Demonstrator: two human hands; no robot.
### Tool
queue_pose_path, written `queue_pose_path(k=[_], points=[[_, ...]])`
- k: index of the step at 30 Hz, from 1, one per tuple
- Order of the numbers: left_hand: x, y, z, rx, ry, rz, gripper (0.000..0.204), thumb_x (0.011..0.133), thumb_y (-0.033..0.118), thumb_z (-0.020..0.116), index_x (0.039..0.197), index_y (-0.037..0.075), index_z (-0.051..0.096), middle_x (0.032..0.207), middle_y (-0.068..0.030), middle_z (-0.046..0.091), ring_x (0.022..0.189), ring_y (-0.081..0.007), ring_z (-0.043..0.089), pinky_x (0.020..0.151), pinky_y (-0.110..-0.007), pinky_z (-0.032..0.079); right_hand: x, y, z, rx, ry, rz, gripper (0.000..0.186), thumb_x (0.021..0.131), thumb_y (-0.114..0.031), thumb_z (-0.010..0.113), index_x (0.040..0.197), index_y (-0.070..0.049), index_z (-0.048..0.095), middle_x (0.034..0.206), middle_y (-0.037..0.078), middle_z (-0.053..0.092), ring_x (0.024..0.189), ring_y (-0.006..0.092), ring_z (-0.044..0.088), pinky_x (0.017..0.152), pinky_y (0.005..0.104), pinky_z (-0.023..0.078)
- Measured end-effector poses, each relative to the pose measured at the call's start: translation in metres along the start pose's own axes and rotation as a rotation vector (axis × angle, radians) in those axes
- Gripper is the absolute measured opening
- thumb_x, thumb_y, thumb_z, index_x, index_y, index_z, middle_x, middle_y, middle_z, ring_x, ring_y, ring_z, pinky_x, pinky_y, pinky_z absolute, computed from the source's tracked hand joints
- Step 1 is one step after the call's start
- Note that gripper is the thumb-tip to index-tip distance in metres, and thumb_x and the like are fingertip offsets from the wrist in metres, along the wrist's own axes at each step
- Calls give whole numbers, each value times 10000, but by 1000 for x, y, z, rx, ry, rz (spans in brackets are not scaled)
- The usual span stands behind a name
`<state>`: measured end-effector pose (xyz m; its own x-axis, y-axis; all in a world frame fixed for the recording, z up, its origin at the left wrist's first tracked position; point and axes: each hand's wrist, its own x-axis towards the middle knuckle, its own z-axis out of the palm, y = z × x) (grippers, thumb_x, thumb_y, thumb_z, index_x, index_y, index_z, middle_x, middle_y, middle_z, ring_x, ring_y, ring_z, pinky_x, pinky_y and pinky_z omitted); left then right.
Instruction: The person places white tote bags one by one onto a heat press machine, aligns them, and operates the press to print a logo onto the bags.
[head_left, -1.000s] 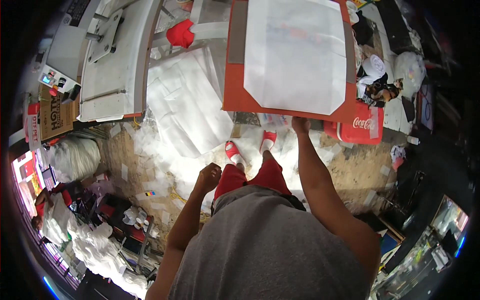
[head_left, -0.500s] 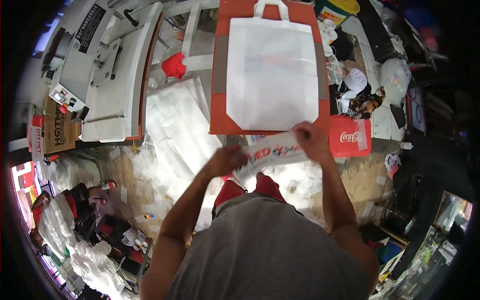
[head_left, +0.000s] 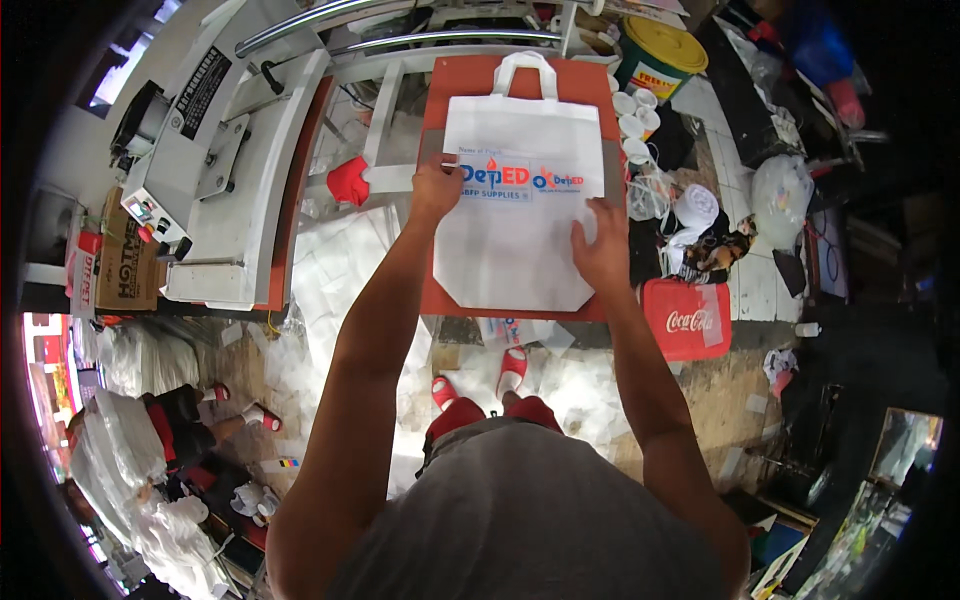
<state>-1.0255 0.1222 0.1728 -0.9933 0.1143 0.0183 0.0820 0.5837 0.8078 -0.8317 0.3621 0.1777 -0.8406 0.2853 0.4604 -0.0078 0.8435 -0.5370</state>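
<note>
A white tote bag [head_left: 510, 260] lies flat on an orange-red press bed [head_left: 575, 80], its handles toward the far side. Across its upper middle rests a clear transfer film [head_left: 515, 181] with blue and red printing. My left hand [head_left: 437, 188] has its fingers closed at the film's left edge, over the bag's side. Close to the film's lower right corner is my right hand [head_left: 602, 250], thumb and fingers apart, touching the bag's right side.
A heat press [head_left: 215, 170] stands at the left, with a red cloth [head_left: 348, 181] beside it. To the right are white rolls [head_left: 697, 208], a red plastic panel [head_left: 686, 320] and a green-yellow bucket [head_left: 660, 60]. White bags [head_left: 350, 270] are piled below; another person [head_left: 185, 425] is at lower left.
Both hands have moved forward from in front of my body to the bag. The printed film they held in the air now lies on the bag, and my right hand's fingers have opened.
</note>
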Motion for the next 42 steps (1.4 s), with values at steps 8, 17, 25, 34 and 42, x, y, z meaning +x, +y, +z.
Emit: queue_pose_path(k=[8,17,25,34,42], points=[[-25,-24,2,104,166,322,442,876,151,635,1284,-17,599,1220,-238,661,1109,-401,641,979,-464,502,-9,12,35,-257,-165,-75,568,887,-279,635,1356,32,557,1493,193,464,1415,408,385,1132,563,324],[-71,-47,12,449,165,548,442,909,171,585,1331,40,601,1444,-153,546,1331,-429,479,1108,-512,386,-13,16,41,-244,-135,-78,564,894,-282,613,1359,33,556,1488,180,471,1414,398,377,1143,543,314],[-68,-51,11,384,145,541,437,926,129,577,1337,-18,574,1435,-249,524,1346,-462,459,1153,-504,356,-12,10,37,-253,-155,-68,541,890,-270,613,1342,26,571,1464,177,487,1400,403,385,1148,532,317],[-147,-85,-67,169,132,488,469,938,122,583,1389,4,531,1442,-235,515,1327,-454,465,1136,-503,369,-16,21,44,-277,-135,-95,555,898,-289,604,1370,0,554,1478,173,474,1395,407,384,1134,551,333],[-381,-299,-195,266,123,-36,342,912,110,596,1242,26,622,1260,-229,625,1213,-420,554,1059,-472,441,0,-99,51,-141,120,-255,342,897,-157,632,1214,-28,622,1302,155,577,1242,377,501,1057,523,377]])
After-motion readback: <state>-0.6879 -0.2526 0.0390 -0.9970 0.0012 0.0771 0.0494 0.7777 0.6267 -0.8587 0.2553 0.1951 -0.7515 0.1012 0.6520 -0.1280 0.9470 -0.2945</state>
